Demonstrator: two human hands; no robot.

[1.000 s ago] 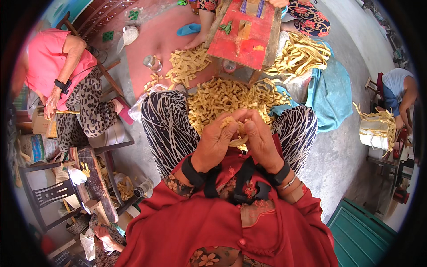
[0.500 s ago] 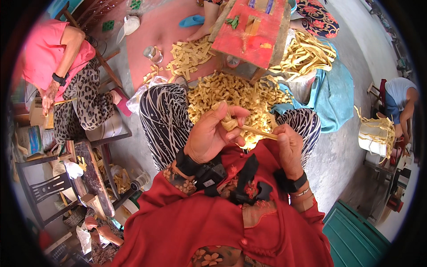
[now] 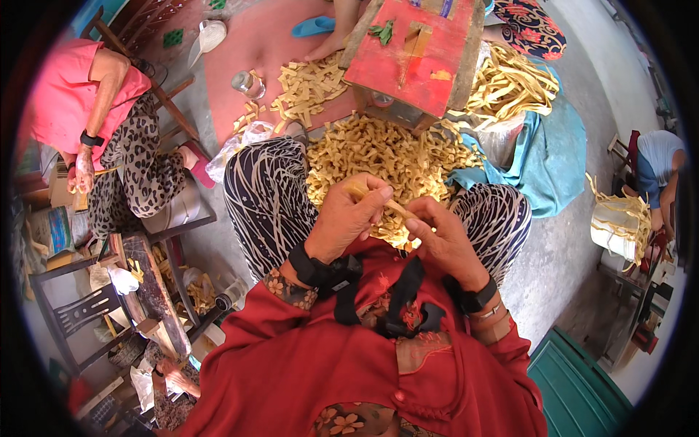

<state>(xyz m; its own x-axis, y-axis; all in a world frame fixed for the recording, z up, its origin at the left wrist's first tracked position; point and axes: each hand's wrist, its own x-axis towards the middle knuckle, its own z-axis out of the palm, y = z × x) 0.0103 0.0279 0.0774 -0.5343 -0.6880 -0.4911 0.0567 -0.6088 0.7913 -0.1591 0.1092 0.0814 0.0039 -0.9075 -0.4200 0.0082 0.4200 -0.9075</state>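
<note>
Strip [image 3: 397, 209], narrow and yellowish, between hands [image 3: 344, 220] above knobbly heap [image 3: 375, 154].

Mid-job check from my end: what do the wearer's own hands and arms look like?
The left hand and right hand are bare, without gloves. Each wrist wears a black band, left and right; the right also has a thin silvery bracelet. The sleeves are red, with a dark floral-print cuff showing on the left.

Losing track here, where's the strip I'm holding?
Head view, centre: the strip runs between your left hand and right hand, in front of the yellow heap.
</note>
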